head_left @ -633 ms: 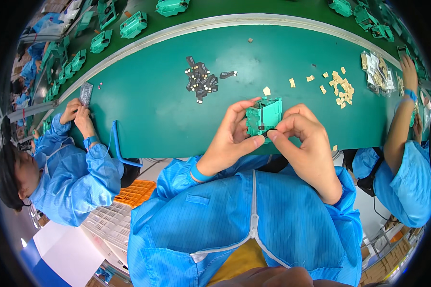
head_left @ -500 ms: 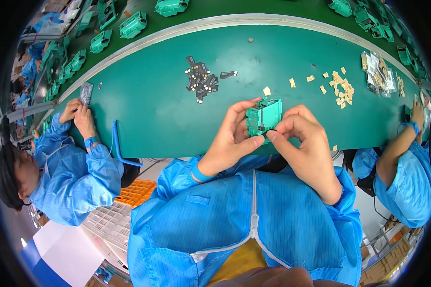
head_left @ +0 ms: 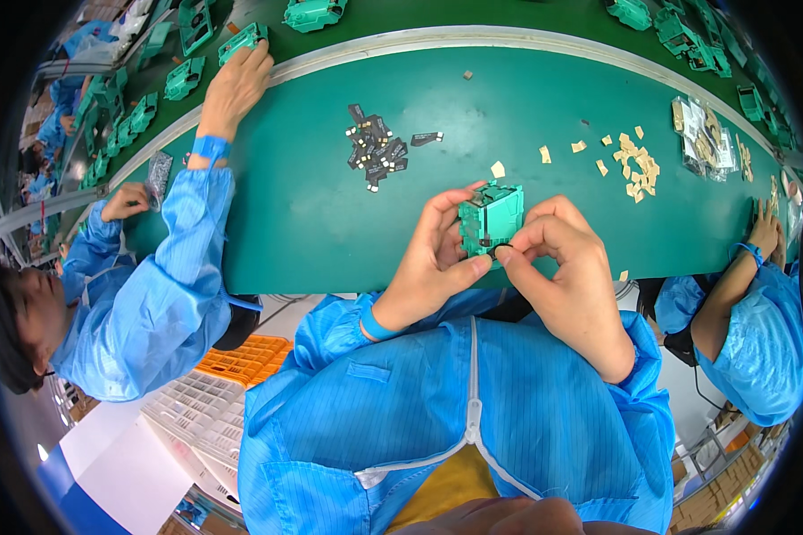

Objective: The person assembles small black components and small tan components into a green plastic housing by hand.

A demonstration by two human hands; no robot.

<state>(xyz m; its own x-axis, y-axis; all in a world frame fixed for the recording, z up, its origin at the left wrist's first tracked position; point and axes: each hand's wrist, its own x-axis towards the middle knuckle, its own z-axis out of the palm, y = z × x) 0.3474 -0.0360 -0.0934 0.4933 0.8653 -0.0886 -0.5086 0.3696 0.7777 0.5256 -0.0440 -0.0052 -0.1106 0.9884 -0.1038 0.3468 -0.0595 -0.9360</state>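
My left hand [head_left: 435,266] is closed around a green plastic housing [head_left: 501,212], which I hold up near the table's front edge. Its left thumb presses at the housing's lower rim. A small curved black piece [head_left: 501,247], perhaps a cord or rubber strip, lies along that rim. My right hand [head_left: 569,272] pinches this piece between thumb and forefinger, against the housing; its far end is hidden by the fingers. Beyond the housing, a pile of flat black pieces with pale ends [head_left: 379,152] lies on the green table [head_left: 312,223].
Cream-coloured scraps [head_left: 642,169] are scattered at right, beside clear plastic bags [head_left: 707,138]. Behind a pale rail [head_left: 437,37], a green belt carries more housings [head_left: 316,12]. At left, a co-worker's hand [head_left: 239,85] touches one housing; another co-worker's hand [head_left: 764,230] is at right.
The left co-worker's arm has stretched from the table to a housing on the belt. My hands hold nearly the same position, with the black piece's curve showing slightly more.
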